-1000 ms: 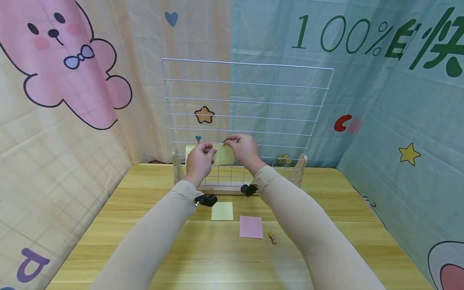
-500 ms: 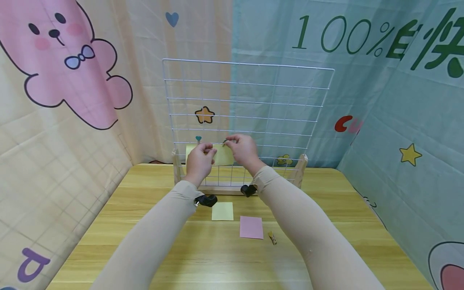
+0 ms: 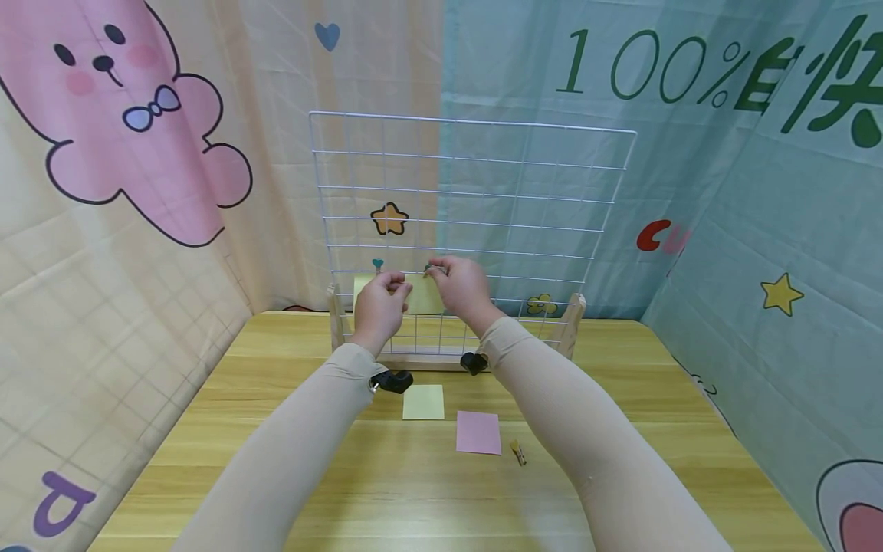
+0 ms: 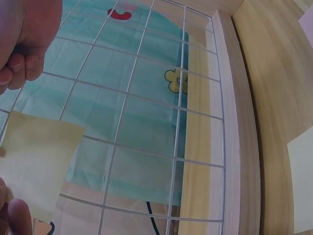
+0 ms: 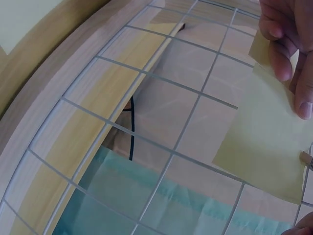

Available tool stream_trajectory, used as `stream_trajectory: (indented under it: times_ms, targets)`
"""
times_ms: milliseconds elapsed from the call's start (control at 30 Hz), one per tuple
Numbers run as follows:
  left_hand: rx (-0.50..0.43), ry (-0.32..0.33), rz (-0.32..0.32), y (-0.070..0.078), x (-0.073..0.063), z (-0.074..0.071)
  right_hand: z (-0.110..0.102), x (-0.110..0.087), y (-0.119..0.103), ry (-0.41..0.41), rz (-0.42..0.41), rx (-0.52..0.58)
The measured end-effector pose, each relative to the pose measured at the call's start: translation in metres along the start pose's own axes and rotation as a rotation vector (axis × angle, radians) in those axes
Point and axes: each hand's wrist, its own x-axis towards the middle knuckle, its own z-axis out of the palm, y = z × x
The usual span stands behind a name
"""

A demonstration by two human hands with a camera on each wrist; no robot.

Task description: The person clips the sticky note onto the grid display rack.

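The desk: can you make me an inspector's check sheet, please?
Surface: wood-grain desk.
Job's things: wire grid; held yellow note; second yellow note beside it; loose yellow note, pink note and loose clip on the desk.
Clutter: nothing seen.
Hands: left hand holds a note; right hand pinches a small clip.
Cables: dark line behind the grid; cable or print, cannot tell.
Surroundings: cloth backdrop with a pink bear.

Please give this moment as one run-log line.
left hand: holds yellow note in front of wire grid | right hand: pinches clip at note's top edge | pink note: on table
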Motion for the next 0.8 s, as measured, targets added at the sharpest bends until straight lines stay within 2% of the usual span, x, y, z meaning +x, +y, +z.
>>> stream_trajectory:
  times_ms: [233,800]
  targets:
    - [0.000,0.003,0.009,-0.002,0.001,0.001,0.001,0.000,0.004,0.035,-0.125,-0.112]
    - [-0.013,0.005,0.006,-0.003,0.001,0.000,0.004,-0.003,0.015,-0.013,-0.193,-0.096]
